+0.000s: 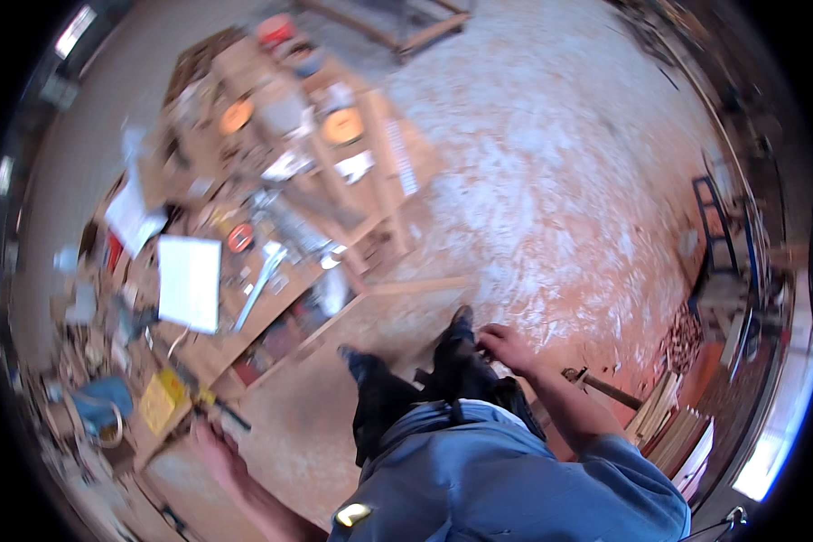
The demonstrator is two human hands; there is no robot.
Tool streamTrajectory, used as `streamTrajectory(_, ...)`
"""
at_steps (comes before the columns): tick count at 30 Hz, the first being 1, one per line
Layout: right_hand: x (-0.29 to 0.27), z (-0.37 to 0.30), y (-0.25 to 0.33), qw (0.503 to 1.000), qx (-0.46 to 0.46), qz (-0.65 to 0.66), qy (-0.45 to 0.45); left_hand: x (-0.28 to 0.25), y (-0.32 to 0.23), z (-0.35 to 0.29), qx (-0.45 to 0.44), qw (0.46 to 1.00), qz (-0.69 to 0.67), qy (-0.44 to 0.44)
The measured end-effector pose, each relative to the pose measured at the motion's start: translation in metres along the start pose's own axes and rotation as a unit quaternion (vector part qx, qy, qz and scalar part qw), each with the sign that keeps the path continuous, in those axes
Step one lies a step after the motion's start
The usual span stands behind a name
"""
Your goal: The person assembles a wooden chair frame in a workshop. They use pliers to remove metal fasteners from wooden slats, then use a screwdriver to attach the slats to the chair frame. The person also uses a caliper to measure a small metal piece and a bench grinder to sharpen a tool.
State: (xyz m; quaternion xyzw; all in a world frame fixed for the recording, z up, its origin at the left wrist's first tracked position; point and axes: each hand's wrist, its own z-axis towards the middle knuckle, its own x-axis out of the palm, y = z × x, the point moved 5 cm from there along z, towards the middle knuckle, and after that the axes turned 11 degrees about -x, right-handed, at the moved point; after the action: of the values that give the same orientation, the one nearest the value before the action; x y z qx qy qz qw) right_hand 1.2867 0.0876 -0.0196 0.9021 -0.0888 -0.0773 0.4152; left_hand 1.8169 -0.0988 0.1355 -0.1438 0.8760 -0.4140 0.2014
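Observation:
My left hand (pixel 217 450) is low at the left, beside the near corner of a cluttered workbench (pixel 210 357). Its fingers are smeared by motion, so any grip is unclear. Just beyond it lie a dark tool with a yellow part (pixel 230 413) and a yellow box (pixel 163 402). My right hand (pixel 508 348) hangs in front of my right leg with its fingers curled in. Whatever it may hold is hidden. A white sheet (pixel 190 283) rests on the bench, beside a pale metal strip (pixel 260 285) and an orange-red roll (pixel 240 238).
Farther along the bench are two orange discs (pixel 342 126), a red container (pixel 275 31) and wooden strips. Sawdust covers the floor (pixel 533 181). At the right stand a dark blue metal frame (pixel 715 226) and stacked wood (pixel 668 420). A wooden frame (pixel 425 36) is at the far end.

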Motion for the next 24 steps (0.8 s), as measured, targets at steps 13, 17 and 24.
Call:
streamTrajectory(13, -0.183, -0.002, 0.155, 0.917, -0.29, 0.252, 0.107, 0.492, 0.036, -0.32, -0.147, 0.8, -0.012, 0.581)
streamTrajectory(17, -0.274, 0.019, 0.157, 0.876, -0.186, 0.445, 0.014, 0.615, 0.066, -0.376, -0.152, 0.763, 0.128, 0.615)
streamTrajectory(24, -0.472, 0.084, 0.174, 0.878, -0.205, 0.413, -0.126, 0.843, 0.081, -0.436, 0.183, 0.59, 0.456, 0.641)
